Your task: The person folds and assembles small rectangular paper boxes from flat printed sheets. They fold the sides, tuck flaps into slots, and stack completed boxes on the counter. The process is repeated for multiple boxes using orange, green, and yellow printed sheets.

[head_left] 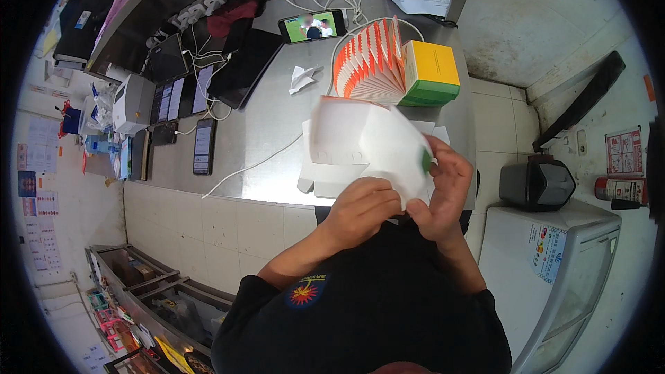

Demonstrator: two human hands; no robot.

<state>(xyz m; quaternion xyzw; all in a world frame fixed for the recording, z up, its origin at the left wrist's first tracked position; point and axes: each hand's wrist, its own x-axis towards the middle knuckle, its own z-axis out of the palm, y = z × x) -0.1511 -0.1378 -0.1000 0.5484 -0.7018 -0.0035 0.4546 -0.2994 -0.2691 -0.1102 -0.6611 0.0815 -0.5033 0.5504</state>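
Between my two hands is a white paperboard food box (377,140), partly folded, with a green patch near its right edge. My left hand (364,209) has its fingers curled closed on the lower edge of the board. At the right edge, my right hand (447,187) grips it between thumb and fingers. Below the held box, more flat white cartons (324,181) lie on the steel table (253,156), partly hidden. Just beyond stands a fanned stack of orange-and-white nested boxes (367,62), beside a yellow-and-green box (433,73).
A phone playing video (312,25) stands at the back. Crumpled white paper (303,79) and a white cable (256,166) lie on the table. Several phones, including one near the front edge (203,147), sit left beside a black laptop (246,66). A white freezer (533,270) stands right.
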